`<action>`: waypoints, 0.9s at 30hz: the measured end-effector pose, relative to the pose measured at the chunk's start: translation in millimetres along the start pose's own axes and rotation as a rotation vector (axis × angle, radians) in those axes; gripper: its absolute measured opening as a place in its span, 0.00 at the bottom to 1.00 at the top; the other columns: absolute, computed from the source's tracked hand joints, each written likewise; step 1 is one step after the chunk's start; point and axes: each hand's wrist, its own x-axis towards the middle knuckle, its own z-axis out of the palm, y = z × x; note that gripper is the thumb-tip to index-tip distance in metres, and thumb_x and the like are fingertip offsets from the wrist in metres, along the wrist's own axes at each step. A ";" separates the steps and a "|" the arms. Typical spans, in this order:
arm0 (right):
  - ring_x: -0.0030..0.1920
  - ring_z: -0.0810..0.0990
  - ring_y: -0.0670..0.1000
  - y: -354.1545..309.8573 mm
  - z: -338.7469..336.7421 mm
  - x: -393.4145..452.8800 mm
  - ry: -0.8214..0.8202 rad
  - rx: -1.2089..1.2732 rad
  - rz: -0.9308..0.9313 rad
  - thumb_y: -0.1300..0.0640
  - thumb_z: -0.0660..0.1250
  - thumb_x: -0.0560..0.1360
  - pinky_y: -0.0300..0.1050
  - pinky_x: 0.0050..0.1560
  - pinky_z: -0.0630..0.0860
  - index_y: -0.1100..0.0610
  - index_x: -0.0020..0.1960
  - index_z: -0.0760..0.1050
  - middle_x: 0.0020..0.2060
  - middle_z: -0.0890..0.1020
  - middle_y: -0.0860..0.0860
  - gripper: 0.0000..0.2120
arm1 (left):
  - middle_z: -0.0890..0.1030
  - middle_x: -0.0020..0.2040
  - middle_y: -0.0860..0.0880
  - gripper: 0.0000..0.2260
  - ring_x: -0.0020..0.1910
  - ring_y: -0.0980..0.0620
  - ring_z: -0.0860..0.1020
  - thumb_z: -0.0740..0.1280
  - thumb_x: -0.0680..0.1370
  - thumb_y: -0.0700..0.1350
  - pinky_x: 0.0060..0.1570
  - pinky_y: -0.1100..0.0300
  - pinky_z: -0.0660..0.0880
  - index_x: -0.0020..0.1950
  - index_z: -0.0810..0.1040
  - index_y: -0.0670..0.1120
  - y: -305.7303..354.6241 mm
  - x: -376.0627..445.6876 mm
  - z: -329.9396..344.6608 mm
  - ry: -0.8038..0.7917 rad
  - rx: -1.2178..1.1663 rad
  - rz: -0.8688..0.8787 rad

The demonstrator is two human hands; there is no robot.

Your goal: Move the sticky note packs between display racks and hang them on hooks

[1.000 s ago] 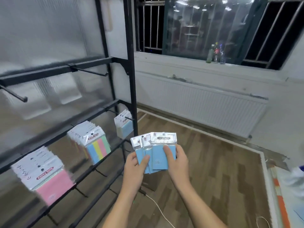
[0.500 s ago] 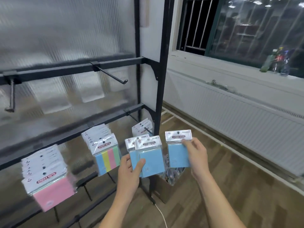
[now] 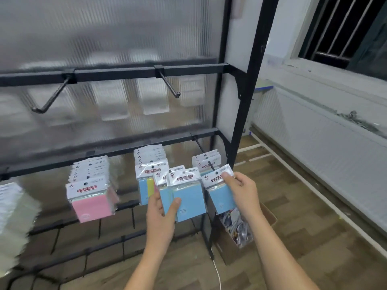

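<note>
Blue packs (image 3: 189, 200) overlapping in gripping left hand (image 3: 161, 214), right hand (image 3: 244, 190) pinching single pack (image 3: 222, 190), leftmost stock blurred

The left hand (image 3: 161, 214) grips two blue packs (image 3: 184, 195); the right hand (image 3: 243, 189) pinches one blue pack (image 3: 222, 193) beside the rack (image 3: 249, 101).

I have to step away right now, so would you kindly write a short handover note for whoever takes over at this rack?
Left hand: grips a small fan of blue packs.
Right hand: pinches a single blue pack by its header card, right in front of the lower right hook, not yet threaded on.
Rack: that hook already carries a few packs; pink packs and multicolour packs hang beside it. Both upper hooks are bare.
Left to do: hang the single pack, then the fan from the left hand.
</note>
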 end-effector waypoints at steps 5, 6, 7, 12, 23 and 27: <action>0.33 0.79 0.48 6.8 -3.5 12.2 -0.035 0.037 -0.018 0.48 0.69 0.78 0.39 0.32 0.71 0.62 0.42 0.76 0.34 0.83 0.51 0.17 | 0.79 0.65 0.50 0.30 0.63 0.51 0.78 0.74 0.72 0.52 0.65 0.44 0.73 0.71 0.68 0.47 -2.6 -17.2 10.4 0.114 -0.036 -0.034; 0.32 0.75 0.51 8.4 -1.7 15.6 -0.029 0.039 -0.034 0.47 0.69 0.78 0.43 0.33 0.68 0.65 0.40 0.73 0.32 0.78 0.57 0.21 | 0.80 0.63 0.50 0.27 0.62 0.51 0.79 0.73 0.73 0.51 0.64 0.44 0.74 0.69 0.69 0.48 -3.8 -20.5 13.1 0.129 -0.044 -0.026; 0.32 0.71 0.52 11.1 1.9 20.1 -0.021 0.037 -0.047 0.47 0.69 0.77 0.45 0.35 0.65 0.66 0.39 0.69 0.33 0.75 0.63 0.23 | 0.81 0.61 0.51 0.23 0.60 0.52 0.80 0.73 0.74 0.48 0.62 0.47 0.76 0.67 0.71 0.48 -5.9 -23.3 15.7 0.149 -0.047 -0.019; 0.38 0.74 0.50 11.8 20.3 37.0 0.010 0.003 -0.052 0.48 0.69 0.78 0.46 0.39 0.70 0.58 0.40 0.72 0.37 0.77 0.59 0.15 | 0.83 0.54 0.49 0.14 0.51 0.56 0.83 0.71 0.76 0.41 0.42 0.63 0.80 0.60 0.73 0.47 -7.1 -34.0 31.7 0.193 -0.064 -0.020; 0.37 0.81 0.48 11.5 7.3 -7.3 -0.093 0.092 -0.009 0.51 0.72 0.76 0.46 0.41 0.76 0.58 0.41 0.78 0.36 0.83 0.53 0.11 | 0.84 0.52 0.46 0.17 0.50 0.50 0.84 0.74 0.73 0.42 0.42 0.59 0.80 0.58 0.72 0.45 -11.3 -48.8 64.5 0.188 -0.087 -0.040; 0.32 0.77 0.46 13.8 -3.2 -6.5 -0.053 0.166 0.011 0.53 0.68 0.79 0.41 0.33 0.71 0.62 0.44 0.76 0.33 0.83 0.56 0.12 | 0.85 0.52 0.45 0.14 0.49 0.49 0.84 0.72 0.75 0.38 0.45 0.59 0.81 0.57 0.73 0.44 -13.4 -48.5 69.1 0.191 -0.091 -0.058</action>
